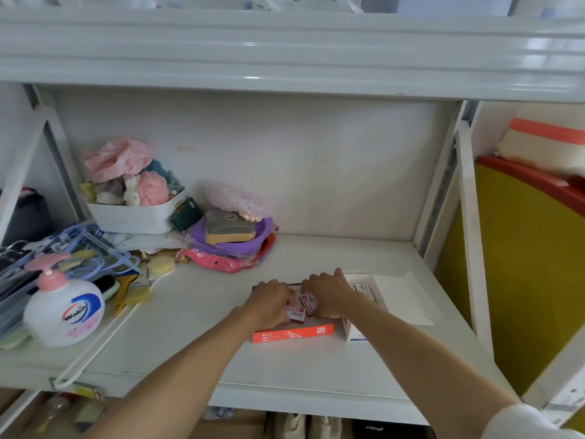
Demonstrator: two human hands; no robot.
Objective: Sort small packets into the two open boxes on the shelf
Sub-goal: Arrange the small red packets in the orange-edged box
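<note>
A shallow red open box (292,333) lies on the white shelf (202,312), with a white open box (356,334) touching its right side. My left hand (269,304) is inside the red box, fingers closed on a small red-and-white packet (293,313). My right hand (329,296) reaches over both boxes and grips a second red packet (309,303), tilted on edge. A blue-labelled white packet (361,288) shows in the white box behind my right hand. The rest of both boxes' contents is hidden by my hands.
The white box's lid flap (402,296) lies open to the right. A Walch soap bottle (63,312), hangers (63,248), brushes, a white bin (133,217) of soft items and a purple bowl (234,242) crowd the shelf's left. An upper shelf (285,52) overhangs.
</note>
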